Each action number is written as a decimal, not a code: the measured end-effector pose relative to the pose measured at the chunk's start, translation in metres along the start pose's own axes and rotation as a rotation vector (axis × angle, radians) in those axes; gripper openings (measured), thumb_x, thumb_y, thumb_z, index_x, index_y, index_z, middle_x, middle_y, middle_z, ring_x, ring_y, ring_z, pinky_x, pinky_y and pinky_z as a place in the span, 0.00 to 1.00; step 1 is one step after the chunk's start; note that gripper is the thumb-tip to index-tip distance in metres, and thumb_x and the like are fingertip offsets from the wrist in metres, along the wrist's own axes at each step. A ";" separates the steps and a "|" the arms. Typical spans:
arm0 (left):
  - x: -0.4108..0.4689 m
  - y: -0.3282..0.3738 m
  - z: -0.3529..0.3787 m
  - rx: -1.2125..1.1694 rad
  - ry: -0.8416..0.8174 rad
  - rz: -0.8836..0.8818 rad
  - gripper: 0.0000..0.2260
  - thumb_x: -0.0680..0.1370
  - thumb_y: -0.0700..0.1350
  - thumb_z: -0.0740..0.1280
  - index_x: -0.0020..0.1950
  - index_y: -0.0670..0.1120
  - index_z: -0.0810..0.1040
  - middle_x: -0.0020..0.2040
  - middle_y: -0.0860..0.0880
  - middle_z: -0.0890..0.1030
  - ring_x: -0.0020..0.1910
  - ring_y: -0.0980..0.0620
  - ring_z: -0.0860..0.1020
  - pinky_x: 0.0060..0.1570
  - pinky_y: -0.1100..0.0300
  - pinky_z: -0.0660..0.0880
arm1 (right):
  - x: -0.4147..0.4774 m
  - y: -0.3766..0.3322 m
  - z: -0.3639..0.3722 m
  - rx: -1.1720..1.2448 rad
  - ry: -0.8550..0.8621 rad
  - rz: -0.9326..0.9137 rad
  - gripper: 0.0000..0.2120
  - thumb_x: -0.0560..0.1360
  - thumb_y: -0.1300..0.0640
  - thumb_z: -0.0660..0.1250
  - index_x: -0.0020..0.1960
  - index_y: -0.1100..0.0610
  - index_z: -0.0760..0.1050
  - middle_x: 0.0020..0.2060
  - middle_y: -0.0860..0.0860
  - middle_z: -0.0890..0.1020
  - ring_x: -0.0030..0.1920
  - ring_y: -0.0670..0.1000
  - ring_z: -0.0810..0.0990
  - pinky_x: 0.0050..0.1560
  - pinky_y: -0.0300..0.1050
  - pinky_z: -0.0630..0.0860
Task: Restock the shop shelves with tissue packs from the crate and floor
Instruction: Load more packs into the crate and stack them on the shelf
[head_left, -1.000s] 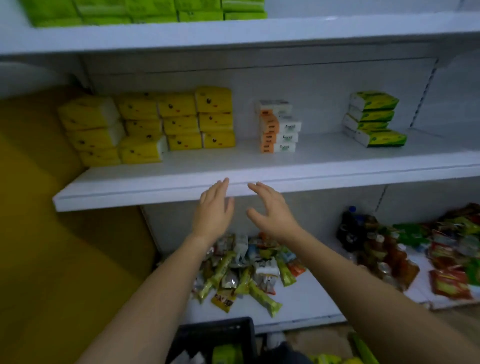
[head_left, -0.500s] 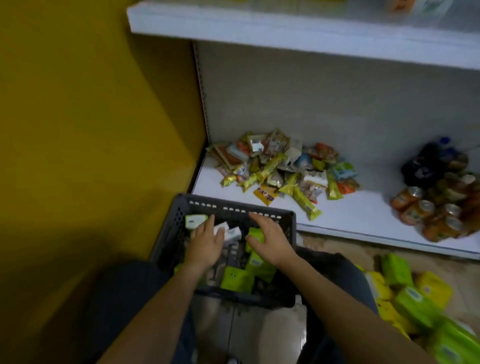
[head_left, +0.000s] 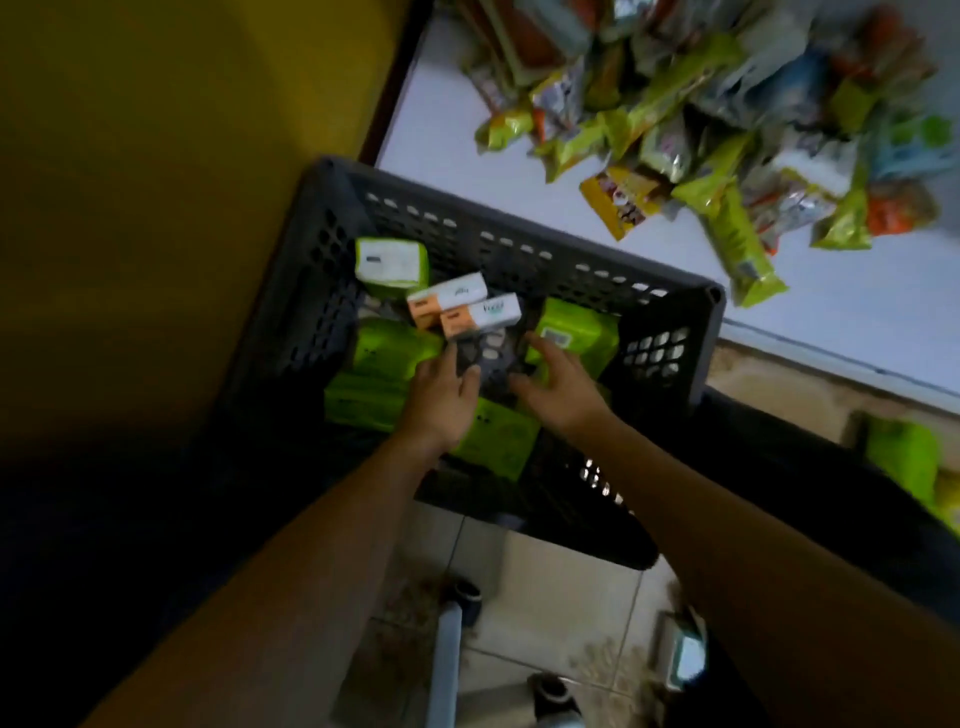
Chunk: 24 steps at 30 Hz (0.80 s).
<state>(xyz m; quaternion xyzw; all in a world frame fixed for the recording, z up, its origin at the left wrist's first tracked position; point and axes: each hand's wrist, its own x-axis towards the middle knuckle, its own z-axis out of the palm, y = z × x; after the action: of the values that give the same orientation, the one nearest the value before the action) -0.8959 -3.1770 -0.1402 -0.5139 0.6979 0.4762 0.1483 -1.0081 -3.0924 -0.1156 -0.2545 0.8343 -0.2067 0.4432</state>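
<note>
**Both hands down in the crate, nothing gripped**

Dark slotted crate (head_left: 519, 249) sits on the tile floor (head_left: 519, 597), up against the white bottom shelf (head_left: 457, 171). Six tissue packs show inside it:
- white-faced green pack (head_left: 390, 262) in the far left corner
- far orange-white pack (head_left: 448, 299) and near orange-white pack (head_left: 480, 316), side by side at mid-crate
- left green pack (head_left: 389, 351)
- right green pack (head_left: 576, 332)
- near green pack (head_left: 496, 439), partly under the left wrist

Left hand (head_left: 441, 397) hangs over the bare crate bottom, between the left green pack and the near green pack. Its fingertips are just beside the left green pack's right edge and just below the near orange-white pack. The fingers are loose and slightly bent, with nothing in them.

Right hand (head_left: 563, 387) is at the right green pack. Its fingers are spread over the pack's near left edge, thumb out toward the left hand, not closed round it. Blur leaves actual contact unsure.

Writing: there is green script on the orange-white packs, a small dark label on the white-faced green pack and a pale patch on the right green pack. All are too blurred to read.

More green packs on the floor (head_left: 904, 457) lie at the right, outside the crate. Snack packets (head_left: 701, 156) are heaped on the shelf. A yellow wall (head_left: 182, 156) is on the left.
</note>
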 end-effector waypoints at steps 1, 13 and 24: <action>0.012 -0.002 0.005 -0.014 -0.004 -0.015 0.25 0.82 0.50 0.53 0.77 0.44 0.53 0.75 0.39 0.55 0.74 0.43 0.55 0.69 0.56 0.56 | 0.014 0.003 0.004 0.000 -0.001 0.011 0.27 0.76 0.58 0.65 0.72 0.56 0.62 0.67 0.60 0.68 0.69 0.57 0.65 0.63 0.39 0.59; 0.130 -0.035 0.051 -0.312 -0.020 -0.062 0.29 0.82 0.46 0.56 0.77 0.44 0.42 0.76 0.38 0.52 0.73 0.41 0.59 0.69 0.50 0.62 | 0.147 0.038 0.060 0.078 -0.016 0.081 0.35 0.73 0.57 0.69 0.75 0.53 0.55 0.73 0.60 0.58 0.72 0.58 0.62 0.70 0.53 0.63; 0.051 -0.002 0.018 -0.597 0.131 -0.146 0.24 0.79 0.51 0.59 0.73 0.44 0.62 0.70 0.38 0.64 0.66 0.40 0.68 0.64 0.49 0.69 | 0.061 0.007 0.026 0.332 0.181 0.207 0.25 0.72 0.61 0.67 0.67 0.64 0.67 0.61 0.60 0.73 0.59 0.54 0.73 0.65 0.49 0.69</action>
<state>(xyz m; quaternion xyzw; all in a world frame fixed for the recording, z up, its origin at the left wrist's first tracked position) -0.9208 -3.1916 -0.1859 -0.6133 0.4966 0.6139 -0.0205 -1.0167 -3.1268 -0.1719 -0.0714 0.8469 -0.3170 0.4210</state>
